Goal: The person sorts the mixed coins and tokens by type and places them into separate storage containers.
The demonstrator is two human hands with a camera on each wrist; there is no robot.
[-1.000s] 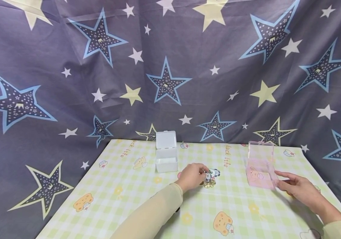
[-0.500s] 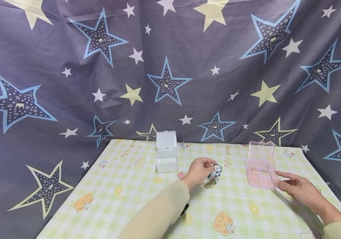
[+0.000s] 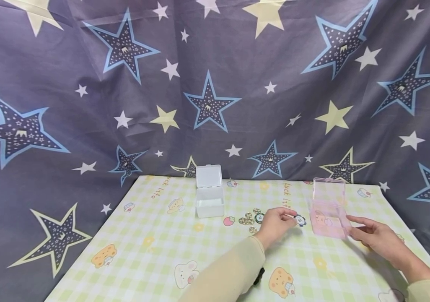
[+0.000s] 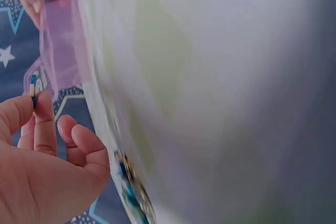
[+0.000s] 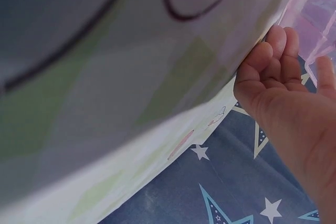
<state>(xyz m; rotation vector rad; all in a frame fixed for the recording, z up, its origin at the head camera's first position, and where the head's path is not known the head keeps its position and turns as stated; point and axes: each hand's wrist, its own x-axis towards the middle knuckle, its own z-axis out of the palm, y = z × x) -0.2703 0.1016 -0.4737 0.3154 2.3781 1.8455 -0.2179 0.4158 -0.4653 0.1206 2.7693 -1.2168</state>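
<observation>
My left hand [image 3: 278,226] pinches a dark-edged poker chip [image 3: 299,220] with a white face, between thumb and fingertips. The left wrist view shows the chip [image 4: 34,88] edge-on in the fingertips, with the pink box beyond it. That clear pink box [image 3: 330,224] stands with its lid up, to the right of the chip. At its right wall, my right hand [image 3: 381,243] touches it with thumb and extended forefinger. In the right wrist view, the other fingers [image 5: 270,61] bend loosely. Behind my left hand lie several gold coins [image 3: 249,219] and a green-edged chip [image 3: 259,218].
A white box [image 3: 210,205] with its lid raised stands left of the coins, towards the back. Everything rests on a table with a green checked cloth [image 3: 154,260]. A dark star-patterned curtain [image 3: 215,84] hangs behind the table.
My left hand has lifted a chip from the pile and carried it right towards the pink box. The coins and the green-edged chip have come into view. The right hand stays put.
</observation>
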